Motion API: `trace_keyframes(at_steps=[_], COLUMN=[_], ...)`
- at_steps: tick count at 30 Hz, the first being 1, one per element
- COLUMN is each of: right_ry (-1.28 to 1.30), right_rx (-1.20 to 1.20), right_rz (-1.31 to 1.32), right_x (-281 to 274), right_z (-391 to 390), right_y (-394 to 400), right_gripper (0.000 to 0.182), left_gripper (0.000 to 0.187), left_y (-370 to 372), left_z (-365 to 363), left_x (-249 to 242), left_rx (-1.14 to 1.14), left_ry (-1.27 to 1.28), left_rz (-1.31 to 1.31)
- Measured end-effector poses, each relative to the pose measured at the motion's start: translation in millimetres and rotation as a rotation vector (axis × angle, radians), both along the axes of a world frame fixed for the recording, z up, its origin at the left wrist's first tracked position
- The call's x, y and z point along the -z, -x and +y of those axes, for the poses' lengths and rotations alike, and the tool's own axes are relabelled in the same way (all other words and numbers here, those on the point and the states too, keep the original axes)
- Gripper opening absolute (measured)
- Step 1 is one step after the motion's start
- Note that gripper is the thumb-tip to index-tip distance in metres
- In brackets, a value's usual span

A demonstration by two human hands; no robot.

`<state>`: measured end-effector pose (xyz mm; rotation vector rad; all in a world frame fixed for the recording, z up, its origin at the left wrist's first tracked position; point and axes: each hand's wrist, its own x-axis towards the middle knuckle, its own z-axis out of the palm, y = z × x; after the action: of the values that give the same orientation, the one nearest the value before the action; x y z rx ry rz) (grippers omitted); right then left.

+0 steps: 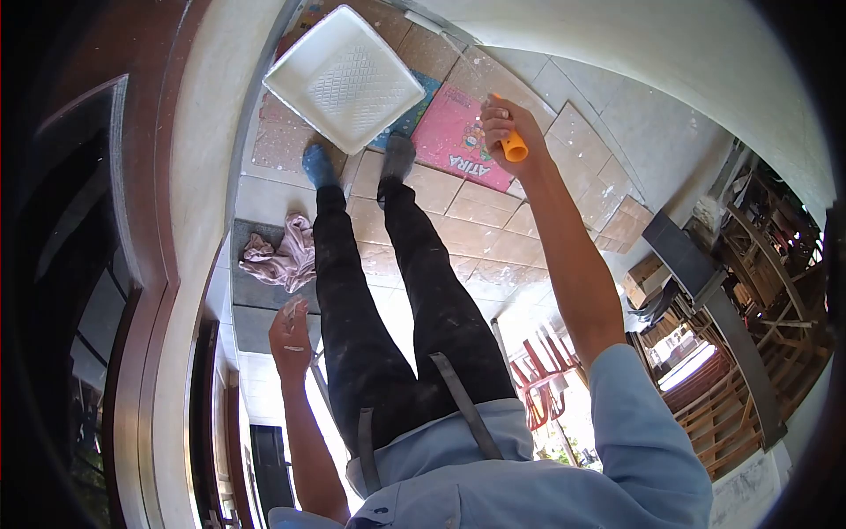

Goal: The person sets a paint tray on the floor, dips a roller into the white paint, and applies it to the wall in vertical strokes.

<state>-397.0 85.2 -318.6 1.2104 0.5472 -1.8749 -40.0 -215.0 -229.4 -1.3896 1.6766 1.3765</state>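
My right hand (511, 137) is closed around the orange handle (515, 148) of what looks like a paint roller, held out over the floor. Beyond that hand, a thin rod and a white roller (426, 21) show near the wall at the top. My left hand (289, 339) hangs low beside my leg, its fingers loosely bent and apart, with white smears on them and nothing visible in them. Past my feet is a large white paint tray (348, 75) with a ridged bottom and white paint on its walls.
Paint-spotted cardboard (480, 198) and a pink printed sheet (463, 137) cover the floor tiles. A crumpled pinkish cloth (282, 253) lies on a dark mat (251, 300). Pale walls curve along both sides. Wooden racks (731, 379) and red chairs (538, 375) stand at the right.
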Motion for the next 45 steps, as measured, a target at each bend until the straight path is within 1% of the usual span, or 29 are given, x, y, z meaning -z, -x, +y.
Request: trace_keyframes(at_steps=[1, 2, 3, 6, 8, 11, 12, 14, 16, 17, 19, 20, 23, 26, 28, 30, 32, 34, 37, 39, 41, 42, 44, 45], right_ry=[-0.043, 0.075, 0.06, -0.017, 0.052, 0.048, 0.052, -0.112, 0.042, 0.008, -0.058, -0.007, -0.066, -0.027, 0.007, 0.032, 0.022, -0.001, 0.062, 0.053, 0.03, 0.011, -0.024, -0.063], right_rx=[0.002, -0.023, -0.002, 0.06, 0.145, 0.133, 0.13, -0.004, -0.017, -0.002, 0.032, 0.023, 0.064, 0.109, 0.08, 0.069, 0.065, 0.058, 0.023, 0.082, 0.095, 0.105, 0.136, 0.107], right_rz=[-0.009, 0.046, 0.034, -0.006, 0.021, 0.04, 0.01, 0.002, 0.039, 0.025, -0.001, 0.053, -0.008, 0.07, 0.044, 0.023, -0.005, -0.042, 0.018, 0.018, 0.036, 0.045, 0.062, 0.047], right_x=[0.0, 6.9, -9.9, -92.0, -134.6, -136.3, -121.9, -78.4, -22.1, -15.8, -15.0, -17.1, -81.9, -119.7, -102.4, -64.2, -25.1, -6.8, -33.6, -81.8, -129.5, -137.4, -145.6, -136.7], right_z=[-6.7, 8.8, 14.9, 33.2, 40.6, 51.2, 47.9, 34.7, 28.9, 21.9, 8.2, 17.7, 33.6, 47.7, 54.3, 54.1, 40.3, 21.7, 29.3, 40.2, 49.7, 51.7, 54.5, 53.0], right_y=[1.3, -10.4, -17.4, -42.1, -53.5, -56.9, -52.8, -39.6, -26.9, -22.3, -14.5, -23.1, -41.0, -60.3, -54.5, -40.7, -20.7, -6.1, -22.2, -39.8, -53.6, -58.2, -64.9, -61.8], right_gripper=[0.024, 0.023, 0.022, 0.019, 0.017, 0.016, 0.016, 0.017, 0.019, 0.019, 0.019, 0.017, 0.017, 0.017, 0.018, 0.019, 0.02, 0.021, 0.017, 0.017, 0.017, 0.017, 0.017, 0.017], left_gripper=[0.035, 0.035, 0.035, 0.037, 0.037, 0.033, 0.033, 0.032, 0.032, 0.032, 0.032, 0.033, 0.034, 0.034, 0.034, 0.033, 0.032, 0.031, 0.028, 0.027, 0.026, 0.026, 0.025, 0.025], left_y=[-0.2, -1.4, -3.4, -13.4, -10.0, 0.7, 4.3, 8.6, 11.4, 11.1, 7.6, 6.1, -3.2, -9.7, -5.6, -0.1, 4.3, 4.9, -1.7, -0.4, 6.6, 9.8, 20.3, 24.6], left_z=[-2.1, -4.2, -5.6, -7.8, -5.2, 4.6, 6.4, 6.9, 3.8, 4.0, 0.8, -1.3, -3.2, 0.3, 7.4, 11.8, 14.8, 17.8, 19.2, 25.6, 29.7, 30.7, 37.3, 39.8], left_x=[-1.4, -1.6, -1.0, 5.4, 6.3, 4.3, 3.7, 2.5, 0.3, -1.0, -2.5, -2.6, 1.9, 7.7, 6.7, 4.7, -0.1, -5.7, -7.6, -12.0, -15.1, -17.7, -21.4, -22.2], left_rx=[-0.009, -0.001, 0.004, 0.042, 0.037, -0.003, 0.024, 0.077, 0.075, 0.074, 0.078, 0.077, 0.047, 0.046, 0.031, 0.034, 0.055, 0.087, 0.069, 0.028, 0.074, 0.101, 0.068, 0.054], left_ry=[0.005, 0.012, 0.016, -0.008, -0.022, -0.01, -0.007, 0.007, 0.005, -0.001, 0.02, 0.031, 0.032, 0.02, 0.019, 0.021, 0.017, 0.025, -0.008, -0.057, -0.09, -0.102, -0.091, -0.082], left_rz=[-0.009, -0.013, -0.016, -0.016, -0.025, -0.004, 0.01, 0.033, 0.026, 0.021, 0.007, 0.002, 0.004, 0.011, 0.019, 0.018, 0.003, -0.024, -0.018, -0.008, -0.019, -0.027, -0.014, -0.006])
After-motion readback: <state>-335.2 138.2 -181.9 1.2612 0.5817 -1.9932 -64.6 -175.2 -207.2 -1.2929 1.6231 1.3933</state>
